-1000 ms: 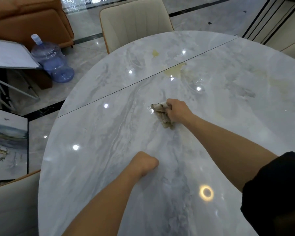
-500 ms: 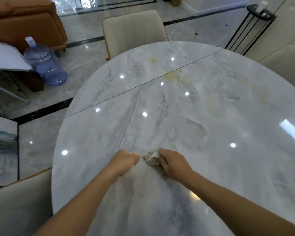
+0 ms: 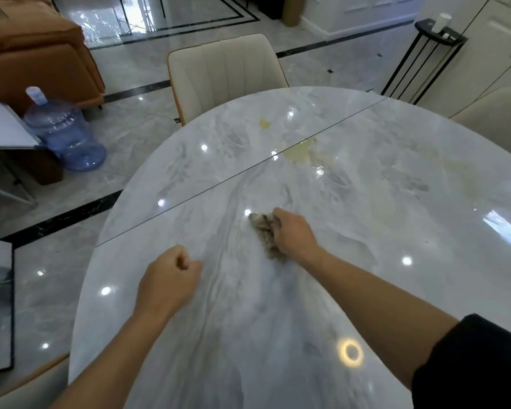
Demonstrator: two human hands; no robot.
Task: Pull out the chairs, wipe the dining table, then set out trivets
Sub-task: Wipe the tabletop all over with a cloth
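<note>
The round grey marble dining table (image 3: 396,231) fills most of the view, with a seam running across it. My right hand (image 3: 292,234) grips a crumpled beige rag (image 3: 263,231) and presses it on the tabletop near the middle. My left hand (image 3: 168,281) rests on the table to the left as a fist, holding nothing. Yellowish stains (image 3: 300,153) lie beyond the rag near the seam, and a smaller stain (image 3: 264,123) sits farther back. A cream chair (image 3: 224,72) stands at the far edge, pulled a little away. No trivets are in view.
A second cream chair (image 3: 496,119) stands at the right edge and another chair back (image 3: 27,385) at the lower left. A blue water jug (image 3: 64,134) sits on the floor at left beside an orange sofa (image 3: 36,54). A black side stand (image 3: 425,54) is at the back right.
My right hand has swept the rag away from me again, after pulling it close to my left hand half a second ago. My left hand stays resting on the table.
</note>
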